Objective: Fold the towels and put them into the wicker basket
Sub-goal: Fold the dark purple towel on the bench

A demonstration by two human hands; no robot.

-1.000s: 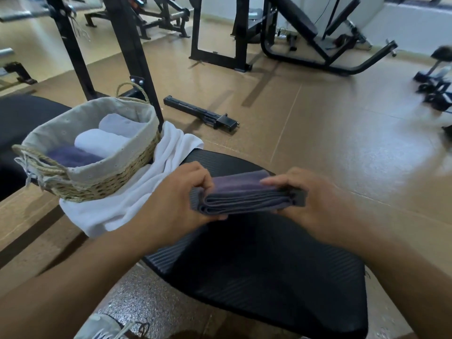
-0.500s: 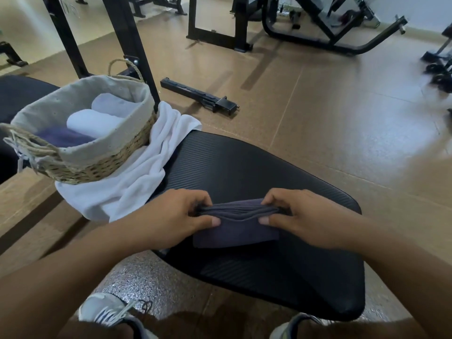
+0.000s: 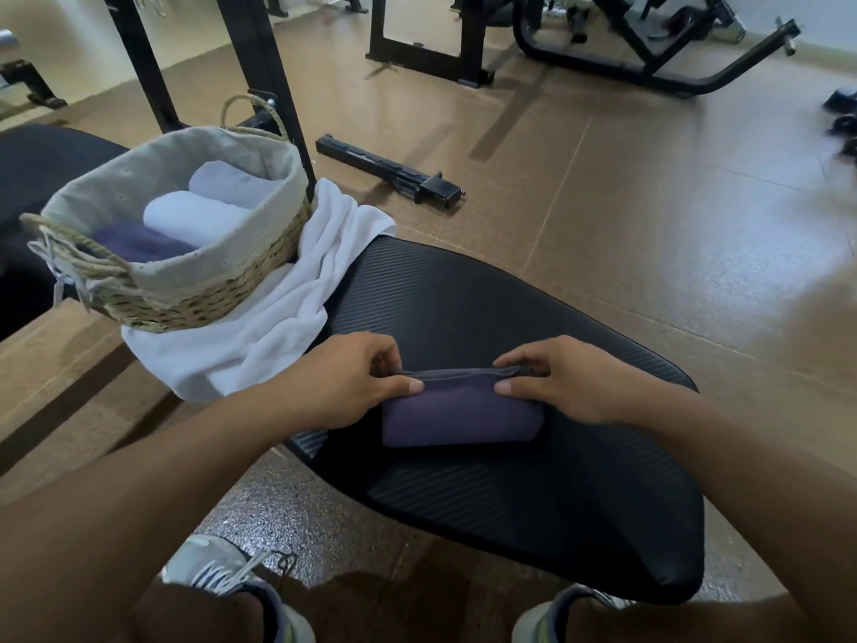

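Folded towel [image 3: 461, 417] on bench pad [image 3: 533, 494]; wicker basket [image 3: 185, 276] far left on loose towel [image 3: 259, 336].

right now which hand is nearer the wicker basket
Left. The left hand pinches the purple towel on the side toward the wicker basket; the right hand pinches its far side.

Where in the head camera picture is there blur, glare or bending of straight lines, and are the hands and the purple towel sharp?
Head view: the left hand, right hand and purple towel are sharp; the floor at the right edge is smeared and carries pale glare; the dark objects there are blurred; the floor seams curve, as with a wide-angle lens.
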